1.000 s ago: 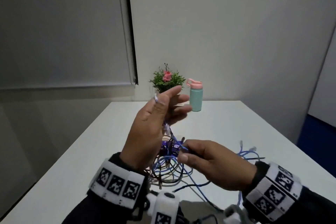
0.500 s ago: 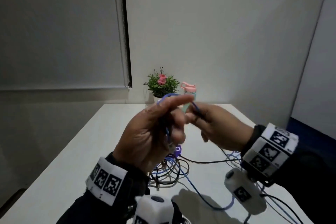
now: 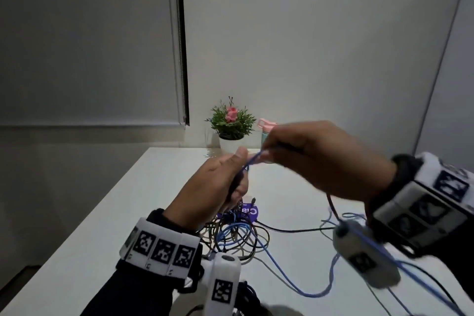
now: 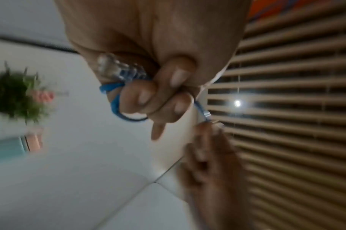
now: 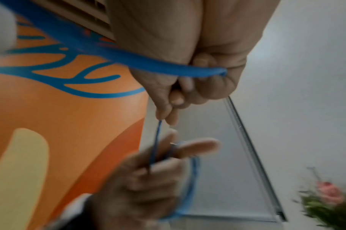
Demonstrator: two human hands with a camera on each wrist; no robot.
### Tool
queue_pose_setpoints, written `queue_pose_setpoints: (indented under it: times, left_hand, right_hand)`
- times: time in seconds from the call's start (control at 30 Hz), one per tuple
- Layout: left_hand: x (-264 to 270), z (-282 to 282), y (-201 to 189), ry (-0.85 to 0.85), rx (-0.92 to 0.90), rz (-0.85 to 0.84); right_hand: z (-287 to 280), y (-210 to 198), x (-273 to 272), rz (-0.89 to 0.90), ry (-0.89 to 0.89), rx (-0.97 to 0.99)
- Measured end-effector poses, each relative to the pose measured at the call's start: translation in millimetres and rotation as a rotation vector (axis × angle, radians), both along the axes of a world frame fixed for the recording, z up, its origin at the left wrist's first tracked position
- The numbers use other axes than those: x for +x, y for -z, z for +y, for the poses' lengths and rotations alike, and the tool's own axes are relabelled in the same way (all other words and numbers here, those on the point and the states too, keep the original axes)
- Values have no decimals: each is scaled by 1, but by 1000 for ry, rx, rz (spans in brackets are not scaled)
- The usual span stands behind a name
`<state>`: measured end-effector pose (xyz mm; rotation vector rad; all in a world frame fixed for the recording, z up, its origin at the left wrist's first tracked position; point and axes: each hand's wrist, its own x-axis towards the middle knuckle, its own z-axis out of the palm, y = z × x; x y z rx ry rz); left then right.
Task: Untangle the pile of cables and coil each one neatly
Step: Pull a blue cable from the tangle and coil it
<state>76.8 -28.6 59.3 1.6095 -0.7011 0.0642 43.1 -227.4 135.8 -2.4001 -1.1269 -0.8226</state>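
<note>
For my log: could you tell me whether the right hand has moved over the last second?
Yes: the right hand rose from the table toward the bottle.

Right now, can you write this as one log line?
left hand: grips thin blue network cable | right hand: pinches same cable | tangled cable pile: on white table

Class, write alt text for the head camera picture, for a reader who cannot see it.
Two hands raised over a white table stretch a blue cable between them: the left hand grips it, the right hand pinches it. A tangled pile of cables lies below; a potted plant stands behind.
</note>
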Motion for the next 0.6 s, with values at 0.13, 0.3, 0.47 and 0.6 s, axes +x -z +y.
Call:
queue_pose_setpoints:
  times: [0.13, 0.3, 0.47, 0.6]
  left_hand:
    - [-16, -1, -12, 595, -364, 261]
    - [-17, -1, -23, 464, -761, 179]
    - [-7, -1, -11, -135, -220, -139]
    - [-7, -1, -1, -208, 237, -238]
  right_hand:
    - [3, 14, 25, 116, 28, 124]
    - [21, 61, 26, 432, 99, -236]
    - [22, 52, -4, 462, -9, -349]
    - [9, 9, -3, 184, 49, -301]
